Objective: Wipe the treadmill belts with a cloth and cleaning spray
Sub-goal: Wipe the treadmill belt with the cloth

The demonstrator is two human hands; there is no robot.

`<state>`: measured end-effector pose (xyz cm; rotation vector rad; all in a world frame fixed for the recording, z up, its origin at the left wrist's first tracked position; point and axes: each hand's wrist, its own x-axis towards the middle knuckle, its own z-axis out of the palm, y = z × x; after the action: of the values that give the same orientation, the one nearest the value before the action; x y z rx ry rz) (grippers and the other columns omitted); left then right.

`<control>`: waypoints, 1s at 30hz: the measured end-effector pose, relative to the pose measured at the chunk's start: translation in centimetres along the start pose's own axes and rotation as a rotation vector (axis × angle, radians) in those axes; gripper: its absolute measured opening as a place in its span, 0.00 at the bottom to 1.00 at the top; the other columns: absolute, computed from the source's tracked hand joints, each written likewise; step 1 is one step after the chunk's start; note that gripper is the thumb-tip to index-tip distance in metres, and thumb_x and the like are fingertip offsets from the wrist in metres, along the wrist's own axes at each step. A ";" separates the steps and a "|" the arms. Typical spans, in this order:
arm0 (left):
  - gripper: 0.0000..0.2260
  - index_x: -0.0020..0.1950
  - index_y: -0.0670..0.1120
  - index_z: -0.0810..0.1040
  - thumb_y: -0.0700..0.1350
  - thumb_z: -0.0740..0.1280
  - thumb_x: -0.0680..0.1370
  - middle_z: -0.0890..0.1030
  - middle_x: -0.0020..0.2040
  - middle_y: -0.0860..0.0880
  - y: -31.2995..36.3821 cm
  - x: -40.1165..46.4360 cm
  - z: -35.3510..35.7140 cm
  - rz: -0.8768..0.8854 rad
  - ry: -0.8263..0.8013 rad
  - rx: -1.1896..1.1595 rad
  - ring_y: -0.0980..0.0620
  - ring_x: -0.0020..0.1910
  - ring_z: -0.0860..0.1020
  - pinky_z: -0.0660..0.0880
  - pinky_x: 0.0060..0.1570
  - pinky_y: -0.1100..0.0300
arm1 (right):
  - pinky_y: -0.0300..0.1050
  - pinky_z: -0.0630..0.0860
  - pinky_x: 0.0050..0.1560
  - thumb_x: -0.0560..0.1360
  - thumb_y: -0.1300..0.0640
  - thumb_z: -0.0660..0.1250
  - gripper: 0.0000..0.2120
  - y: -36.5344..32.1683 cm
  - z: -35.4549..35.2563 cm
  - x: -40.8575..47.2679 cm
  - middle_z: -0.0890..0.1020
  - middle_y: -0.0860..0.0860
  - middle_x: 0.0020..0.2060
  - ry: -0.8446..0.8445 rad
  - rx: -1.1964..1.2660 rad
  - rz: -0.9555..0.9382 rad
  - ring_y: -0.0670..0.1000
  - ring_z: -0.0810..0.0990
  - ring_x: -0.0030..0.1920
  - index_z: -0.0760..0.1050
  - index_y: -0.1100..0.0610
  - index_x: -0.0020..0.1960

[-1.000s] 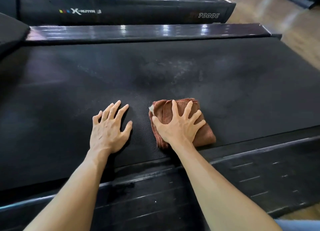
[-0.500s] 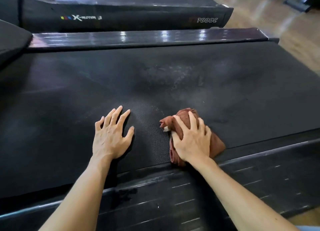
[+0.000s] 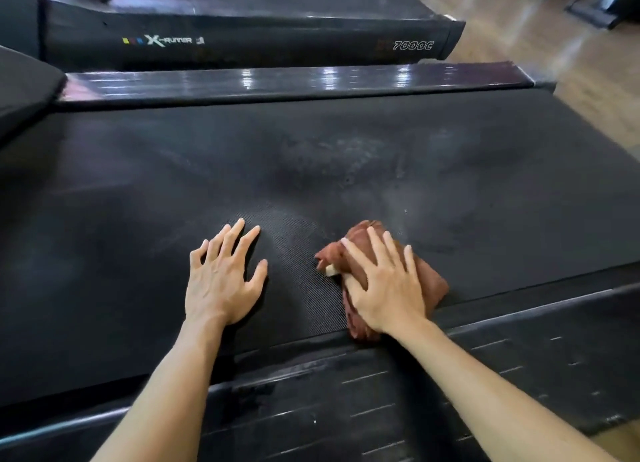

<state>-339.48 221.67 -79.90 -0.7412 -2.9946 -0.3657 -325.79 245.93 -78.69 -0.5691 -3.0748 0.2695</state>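
Note:
The black treadmill belt (image 3: 346, 156) fills the middle of the view, with a dusty grey smear at its centre. A bunched reddish-brown cloth (image 3: 431, 281) lies on the belt close to its near edge. My right hand (image 3: 384, 285) presses flat on the cloth, fingers straight and spread over it. My left hand (image 3: 221, 278) rests flat on the bare belt to the left of the cloth, fingers spread, holding nothing. No spray bottle is in view.
The near side rail (image 3: 381, 392) runs below my hands, the glossy far side rail (image 3: 294, 80) behind the belt. A second black treadmill (image 3: 242, 21) stands beyond it. Wooden floor (image 3: 571, 63) lies to the right.
My right hand slid the cloth a little to the right and nearer the belt's near edge, and the cloth went from flat to bunched. My left hand stayed in place.

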 end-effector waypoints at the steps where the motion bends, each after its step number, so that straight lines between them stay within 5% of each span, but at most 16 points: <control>1: 0.32 0.81 0.59 0.58 0.65 0.46 0.78 0.56 0.83 0.55 0.0 0.0 0.0 0.000 -0.001 0.004 0.54 0.82 0.51 0.50 0.77 0.49 | 0.63 0.42 0.81 0.79 0.35 0.50 0.31 1.0 -0.1 1.1 0.51 0.50 0.84 0.017 -0.015 0.113 0.55 0.46 0.84 0.54 0.35 0.82; 6: 0.31 0.81 0.59 0.59 0.65 0.46 0.78 0.56 0.83 0.55 0.0 0.0 0.1 -0.001 -0.006 -0.001 0.53 0.82 0.51 0.51 0.77 0.48 | 0.69 0.38 0.79 0.83 0.33 0.48 0.31 -0.8 -0.4 8.4 0.46 0.54 0.84 -0.019 -0.012 0.358 0.61 0.41 0.83 0.50 0.39 0.84; 13: 0.31 0.81 0.60 0.59 0.65 0.46 0.78 0.56 0.83 0.56 0.0 0.1 0.0 -0.005 -0.007 -0.003 0.54 0.82 0.51 0.52 0.76 0.49 | 0.63 0.38 0.81 0.80 0.31 0.52 0.32 -3.3 0.1 1.0 0.48 0.51 0.85 -0.019 0.014 -0.127 0.58 0.43 0.83 0.50 0.35 0.83; 20: 0.31 0.81 0.59 0.60 0.64 0.47 0.78 0.56 0.83 0.55 0.0 0.0 0.1 -0.003 -0.003 -0.006 0.54 0.82 0.52 0.52 0.76 0.49 | 0.69 0.39 0.79 0.82 0.33 0.51 0.32 -1.0 -0.3 7.7 0.48 0.56 0.84 -0.002 0.015 0.411 0.63 0.44 0.83 0.52 0.40 0.84; 22: 0.31 0.80 0.60 0.59 0.65 0.47 0.78 0.56 0.83 0.56 -0.1 -0.1 0.0 -0.006 -0.009 -0.003 0.54 0.82 0.52 0.52 0.76 0.49 | 0.71 0.39 0.78 0.82 0.33 0.51 0.32 -2.8 -0.6 11.2 0.48 0.56 0.84 -0.043 0.034 0.366 0.65 0.43 0.82 0.52 0.40 0.84; 27: 0.32 0.81 0.60 0.58 0.65 0.46 0.77 0.56 0.83 0.56 0.1 0.1 -0.4 -0.003 -0.027 0.005 0.54 0.82 0.51 0.52 0.76 0.49 | 0.65 0.36 0.80 0.81 0.31 0.51 0.32 -5.5 -0.5 7.7 0.46 0.51 0.85 -0.099 0.015 -0.095 0.58 0.40 0.83 0.49 0.35 0.83; 30: 0.32 0.81 0.60 0.59 0.65 0.45 0.77 0.56 0.83 0.56 0.1 0.1 -0.2 -0.008 -0.011 0.005 0.54 0.82 0.51 0.51 0.76 0.50 | 0.61 0.37 0.81 0.77 0.23 0.44 0.36 -2.2 -0.3 3.6 0.48 0.50 0.85 -0.030 0.044 -0.007 0.56 0.42 0.83 0.51 0.34 0.82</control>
<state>-339.51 221.74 -79.64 -0.7335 -3.0089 -0.3555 -329.96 245.20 -78.15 -0.5571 -3.0903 0.3481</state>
